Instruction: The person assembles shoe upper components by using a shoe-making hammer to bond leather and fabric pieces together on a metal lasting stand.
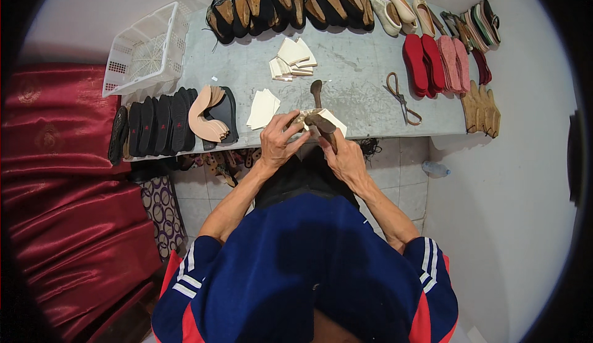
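Red-marked black insoles (164, 125), scuffed bench (364, 89), pale wall (500, 232); right fingers (328, 149) round a hammer (322, 123), left fingers (288, 121) curled, hold unclear

Along the far edge of the tabletop (361, 105) run the slippers (260, 6), pumps (400, 0) lined up to their right, and there's a basket (172, 43) at the far left corner! Down to the near left, insoles (162, 123) sit in a row, cut pieces (210, 123) just to their right. Now the middle: one pile of sheets (293, 55) lies behind, a second pile (264, 108) nearer and left, just behind the left hand (283, 140). Over right, scissors (403, 101) lie left of and nearer than the paired soles (415, 65), and below, on the floor (383, 164), a bottle (436, 169)
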The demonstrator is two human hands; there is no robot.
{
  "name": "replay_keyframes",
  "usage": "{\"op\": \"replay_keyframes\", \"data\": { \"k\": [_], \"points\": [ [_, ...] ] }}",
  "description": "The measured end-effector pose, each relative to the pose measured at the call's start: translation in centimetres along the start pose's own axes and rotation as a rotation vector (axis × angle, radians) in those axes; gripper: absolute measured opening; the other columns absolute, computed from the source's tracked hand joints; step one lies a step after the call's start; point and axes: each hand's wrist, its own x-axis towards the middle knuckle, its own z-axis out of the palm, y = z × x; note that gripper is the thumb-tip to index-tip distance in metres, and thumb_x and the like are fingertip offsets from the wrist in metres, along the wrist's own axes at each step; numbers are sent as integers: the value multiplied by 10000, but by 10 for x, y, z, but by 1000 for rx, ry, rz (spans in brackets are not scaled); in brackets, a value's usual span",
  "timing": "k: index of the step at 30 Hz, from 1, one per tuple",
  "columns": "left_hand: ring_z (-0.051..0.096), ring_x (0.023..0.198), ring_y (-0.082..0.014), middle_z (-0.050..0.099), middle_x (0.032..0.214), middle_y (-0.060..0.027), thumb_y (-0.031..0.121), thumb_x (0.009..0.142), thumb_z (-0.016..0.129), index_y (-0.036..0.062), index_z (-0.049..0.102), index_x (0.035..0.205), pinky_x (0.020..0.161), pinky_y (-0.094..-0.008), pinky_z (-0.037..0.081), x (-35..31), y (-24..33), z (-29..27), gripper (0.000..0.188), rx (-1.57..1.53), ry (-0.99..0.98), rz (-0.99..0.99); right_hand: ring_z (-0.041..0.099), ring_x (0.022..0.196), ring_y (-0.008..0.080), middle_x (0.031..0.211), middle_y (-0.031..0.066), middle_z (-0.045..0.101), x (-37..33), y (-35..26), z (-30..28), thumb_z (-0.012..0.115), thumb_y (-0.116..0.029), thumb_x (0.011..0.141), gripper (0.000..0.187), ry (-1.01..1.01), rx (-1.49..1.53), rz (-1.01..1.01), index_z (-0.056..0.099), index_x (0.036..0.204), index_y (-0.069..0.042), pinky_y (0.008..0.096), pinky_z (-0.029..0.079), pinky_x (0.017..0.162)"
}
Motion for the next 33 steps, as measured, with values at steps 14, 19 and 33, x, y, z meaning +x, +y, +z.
{"op": "replay_keyframes", "data": {
  "k": [14, 19, 33],
  "points": [
    [702, 1004, -321, 743, 1133, -114, 151, 749, 931, 52, 630, 1256, 876, -438, 556, -3, 1, 5, 598, -76, 46, -110, 724, 747, 505, 797, 259, 730, -1, -2, 8, 690, -256, 1037, 316, -40, -47, -36, 529, 1142, -5, 567, 541, 609],
    [686, 967, -293, 713, 1152, -125, 126, 762, 936, 39, 656, 1284, 871, -410, 568, -3, 0, 6, 599, -160, 41, -125, 722, 774, 518, 800, 277, 723, 2, -4, 4, 629, -330, 1081, 324, -5, 58, 21, 557, 1146, -21, 581, 538, 643],
    [620, 1272, -370, 670, 1420, -170, 186, 867, 862, 177, 834, 1191, 1057, -459, 523, 7, 6, -11, 326, -139, -146, -138, 709, 789, 527, 812, 290, 722, 21, -2, -27, 557, -439, 1100, 426, 19, 75, 181, 635, 1233, -42, 553, 533, 694]
  ]
}}
